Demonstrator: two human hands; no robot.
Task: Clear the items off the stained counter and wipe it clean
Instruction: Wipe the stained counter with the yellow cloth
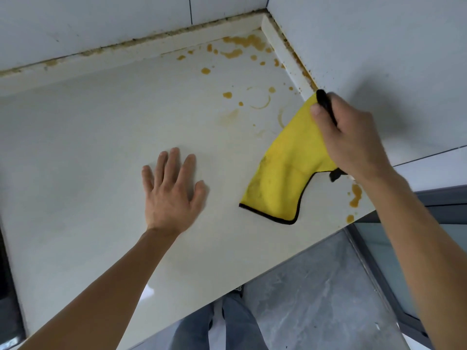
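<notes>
Grey marbled floor [316, 299] below; tiled wall [101, 18] behind.

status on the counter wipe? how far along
Done: no items show on the counter. In hand: the right hand grips the yellow cloth, which hangs down to the counter; the left hand lies flat on it. Left: orange stains in the back corner, ring marks mid-counter, and drips at the front edge.
</notes>
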